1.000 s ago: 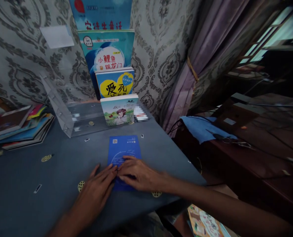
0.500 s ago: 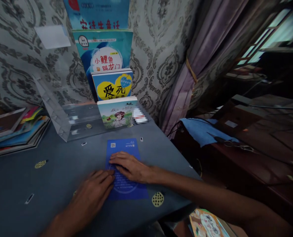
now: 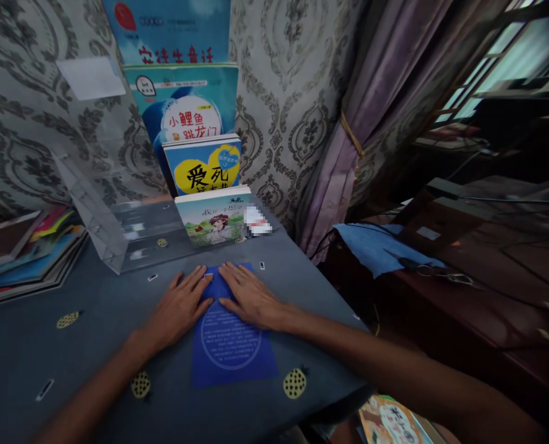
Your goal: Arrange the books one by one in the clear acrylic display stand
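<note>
A blue printed leaflet (image 3: pixel 232 370) lies flat on the grey-blue tablecloth (image 3: pixel 99 370), with a pale circle and lines of small text on it. My left hand (image 3: pixel 182 305) rests on its upper left edge, fingers stretched forward. On the upper right part lies my right hand (image 3: pixel 249 296), its fingers flat and pointing away from me. The two hands are side by side with a strip of the leaflet showing between them. Both partly cover its top end. Just beyond stands a clear acrylic book rack (image 3: pixel 112 240).
Several picture books stand stepped in the rack, a girl-covered book (image 3: pixel 216 222) in front. A book stack (image 3: pixel 29 259) lies at the left. On the right are a tied curtain (image 3: pixel 334 160), a blue cloth (image 3: pixel 371 246) and scissors (image 3: pixel 441 271). Another book (image 3: pixel 390 422) is below the table edge.
My left hand has moved forward along the leaflet and its fingers have spread. My right hand has shifted to the upper right part. The leaflet stays flat; the view has shifted slightly.
</note>
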{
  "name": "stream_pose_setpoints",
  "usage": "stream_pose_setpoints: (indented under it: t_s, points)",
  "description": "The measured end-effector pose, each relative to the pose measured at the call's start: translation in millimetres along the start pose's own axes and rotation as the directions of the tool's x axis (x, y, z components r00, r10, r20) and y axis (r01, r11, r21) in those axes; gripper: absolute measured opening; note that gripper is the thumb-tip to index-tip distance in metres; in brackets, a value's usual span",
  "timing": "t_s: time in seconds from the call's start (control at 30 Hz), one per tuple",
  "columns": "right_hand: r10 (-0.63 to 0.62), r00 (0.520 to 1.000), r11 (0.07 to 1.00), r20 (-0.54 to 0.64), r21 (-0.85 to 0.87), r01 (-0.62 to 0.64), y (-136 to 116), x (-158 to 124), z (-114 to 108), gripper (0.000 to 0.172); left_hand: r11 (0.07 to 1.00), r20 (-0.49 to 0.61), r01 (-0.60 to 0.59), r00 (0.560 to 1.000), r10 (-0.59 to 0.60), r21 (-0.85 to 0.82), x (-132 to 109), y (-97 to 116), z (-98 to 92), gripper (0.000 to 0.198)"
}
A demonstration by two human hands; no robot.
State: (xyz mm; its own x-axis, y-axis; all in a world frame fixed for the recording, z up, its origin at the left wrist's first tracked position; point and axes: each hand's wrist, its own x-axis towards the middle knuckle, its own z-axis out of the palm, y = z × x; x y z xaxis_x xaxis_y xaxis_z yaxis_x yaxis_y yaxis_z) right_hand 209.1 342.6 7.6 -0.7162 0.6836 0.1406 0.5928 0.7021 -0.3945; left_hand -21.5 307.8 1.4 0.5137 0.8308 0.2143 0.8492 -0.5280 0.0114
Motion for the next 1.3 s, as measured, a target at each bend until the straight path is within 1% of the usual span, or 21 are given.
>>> stream_pose_setpoints:
  t_s: [0.07, 0.13, 0.23, 0.3, 0.37, 0.47, 0.57, 0.7, 0.8, 0.9, 1.0, 1.13, 1.23, 1.3]
  points:
    - [0.055, 0.998, 0.998, -0.038, -0.034, -0.057, 12, -5, -2, 0.069, 1.0, 0.025, 0.017, 1.0, -0.017, -0.012, 0, 0, -1.6, 0.052]
    - [0.08, 0.995, 0.995, -0.066, -0.053, -0.084, 25, -11, -4, 0.069, 0.999, 0.04, 0.026, 0.999, -0.025, -0.027, 0, 0, -2.4, 0.054]
    - [0.053, 0.996, 0.996, -0.072, -0.072, -0.059, 36, -21, -7, 0.067, 0.999, 0.037, 0.033, 0.999, -0.032, -0.03, 1, 0, -1.8, 0.055]
    - [0.041, 0.997, 0.995, -0.059, -0.092, -0.046, 36, -28, -9, 0.065, 0.999, 0.038, 0.037, 0.999, -0.036, -0.017, 1, 1, -1.0, 0.055]
    - [0.047, 0.998, 0.992, -0.036, -0.115, -0.051, 30, -37, -10, 0.064, 0.999, 0.042, 0.044, 0.998, -0.044, -0.005, 1, 3, -0.5, 0.055]
    - [0.032, 0.999, 0.992, 0.02, -0.125, -0.029, 14, -55, -11, 0.065, 0.999, 0.051, 0.052, 0.997, -0.052, 0.009, 1, 5, -1.0, 0.054]
    - [-0.013, 0.995, 0.996, 0.097, -0.088, 0.022, -5, -77, -13, 0.068, 0.999, 0.07, 0.051, 0.996, -0.052, 0.013, 0, 6, -2.6, 0.053]
    - [-0.065, 0.982, 0.998, 0.179, -0.014, 0.069, -29, -107, -16, 0.067, 0.998, 0.081, 0.057, 0.995, -0.057, 0.001, 0, 5, -2.6, 0.053]
    - [-0.097, 0.977, 0.995, 0.191, 0.024, 0.094, -40, -122, -15, 0.066, 0.997, 0.062, 0.075, 0.995, -0.074, -0.005, 0, 5, -0.4, 0.053]
    - [-0.088, 0.98, 0.996, 0.18, 0.037, 0.083, -44, -127, -13, 0.064, 0.996, 0.058, 0.089, 0.994, -0.089, -0.007, -6, 7, 1.0, 0.054]
    - [-0.07, 0.979, 0.997, 0.193, 0.028, 0.066, -46, -128, -12, 0.063, 0.998, 0.057, 0.063, 0.996, -0.062, -0.008, -24, 17, -0.2, 0.055]
    - [-0.124, 0.984, 0.992, 0.125, 0.03, 0.121, -47, -136, -9, 0.068, 0.999, 0.019, -0.043, 0.999, 0.043, 0.007, -69, 40, -5.4, 0.064]
    - [-0.188, 0.979, 0.982, 0.083, 0.019, 0.187, -50, -152, -4, 0.074, 0.994, 0.022, -0.112, 0.994, 0.111, 0.005, -106, 59, -12.8, 0.082]
    - [-0.234, 0.971, 0.972, 0.052, -0.004, 0.234, -52, -165, 2, 0.07, 0.989, 0.059, -0.149, 0.987, 0.149, -0.016, -127, 71, -20.5, 0.099]
